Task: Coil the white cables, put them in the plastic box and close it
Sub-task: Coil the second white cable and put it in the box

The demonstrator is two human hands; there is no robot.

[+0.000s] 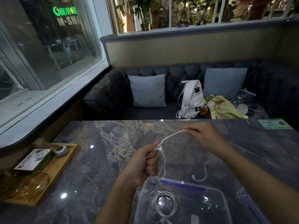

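A white cable (169, 137) stretches between my two hands above the marble table (100, 159). My left hand (145, 160) is fisted around loops of it, which hang down toward the box. My right hand (202, 135) pinches the cable farther along, up and to the right. The cable's free end (203, 172) trails onto the table with its plug near the box. A clear plastic box (216, 196) with a blue strip on its far rim stands open at the bottom. Inside it lies a coiled white cable (165, 204).
The box's clear lid (249, 202) lies right of the box at the frame edge. A wooden tray (53, 173) at the left holds a small box, a silver object and an amber glass dish. A green card (275, 124) lies at the far right. A sofa with a white backpack (191, 101) stands beyond the table.
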